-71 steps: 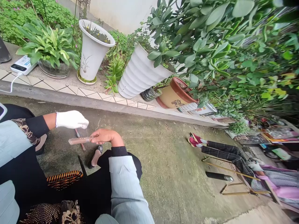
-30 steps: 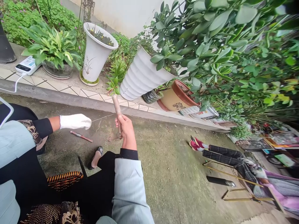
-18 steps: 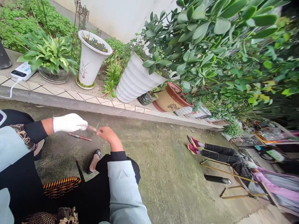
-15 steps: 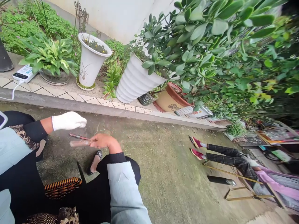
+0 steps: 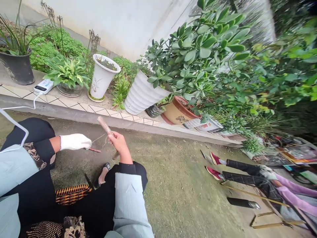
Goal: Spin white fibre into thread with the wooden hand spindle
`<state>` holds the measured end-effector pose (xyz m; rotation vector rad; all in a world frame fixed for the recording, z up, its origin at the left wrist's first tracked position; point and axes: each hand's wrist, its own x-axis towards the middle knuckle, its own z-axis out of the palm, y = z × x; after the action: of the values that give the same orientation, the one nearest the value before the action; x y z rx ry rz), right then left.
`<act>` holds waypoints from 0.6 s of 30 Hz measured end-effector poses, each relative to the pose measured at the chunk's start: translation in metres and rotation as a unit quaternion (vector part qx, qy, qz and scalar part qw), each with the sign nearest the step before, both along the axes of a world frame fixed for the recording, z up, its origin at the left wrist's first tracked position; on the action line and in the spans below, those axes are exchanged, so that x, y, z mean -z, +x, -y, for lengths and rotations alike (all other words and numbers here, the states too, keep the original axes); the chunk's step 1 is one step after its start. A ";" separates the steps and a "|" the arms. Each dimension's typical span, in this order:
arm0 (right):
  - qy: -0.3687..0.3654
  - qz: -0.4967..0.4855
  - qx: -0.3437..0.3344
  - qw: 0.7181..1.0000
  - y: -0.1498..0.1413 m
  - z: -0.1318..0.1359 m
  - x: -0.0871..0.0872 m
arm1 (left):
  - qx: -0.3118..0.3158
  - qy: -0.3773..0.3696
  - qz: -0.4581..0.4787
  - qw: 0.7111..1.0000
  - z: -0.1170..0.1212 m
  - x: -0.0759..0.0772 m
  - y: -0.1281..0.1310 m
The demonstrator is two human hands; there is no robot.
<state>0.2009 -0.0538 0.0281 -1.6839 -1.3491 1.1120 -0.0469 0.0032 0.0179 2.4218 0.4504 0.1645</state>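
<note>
My left hand (image 5: 75, 141) wears a white glove and is held out over the concrete ground, with a thin pale thread (image 5: 99, 138) running from its fingertips to the rod. My right hand (image 5: 118, 143) is bare and shut around the lower end of a pinkish-brown rod (image 5: 105, 125), which tilts up and to the left. A slim tool with a red handle (image 5: 94, 150) lies on the ground below the glove, partly hidden by it.
My sandalled foot (image 5: 104, 173) and striped cloth (image 5: 71, 194) lie below my hands. A tiled kerb (image 5: 74, 115) runs behind them, with potted plants and a power bank (image 5: 43, 86) on it. A seated person's legs (image 5: 247, 175) are at right.
The rod has swung from nearly level to tilted upward, and my right hand has risen with it. The whole view has turned slightly, bringing in a black plant pot at upper left.
</note>
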 end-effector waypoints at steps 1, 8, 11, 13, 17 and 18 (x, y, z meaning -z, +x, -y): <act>-0.018 0.081 -0.001 0.997 -0.002 -0.001 0.006 | 0.015 0.013 -0.010 1.000 0.001 0.003 -0.001; -0.228 0.284 -0.300 0.881 -0.027 -0.003 0.024 | 0.030 0.073 -0.038 0.996 -0.013 0.008 0.004; -0.289 0.023 -0.437 0.851 -0.017 0.004 0.009 | 0.038 -0.012 -0.005 0.999 -0.021 0.002 0.009; -0.215 -0.097 -0.386 0.892 -0.002 0.010 -0.006 | 0.025 -0.127 0.033 0.991 -0.021 0.000 0.013; -0.002 -0.207 -0.116 0.972 0.021 0.013 -0.025 | -0.012 -0.324 0.072 0.943 -0.012 0.010 0.024; 0.031 -0.225 -0.057 0.972 0.023 0.011 -0.024 | -0.010 -0.336 0.062 0.940 -0.009 0.014 0.026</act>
<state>0.2242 -0.0647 0.0523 -1.2228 -1.1810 1.4017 -0.0210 0.0125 0.0042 1.7256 0.3930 0.1424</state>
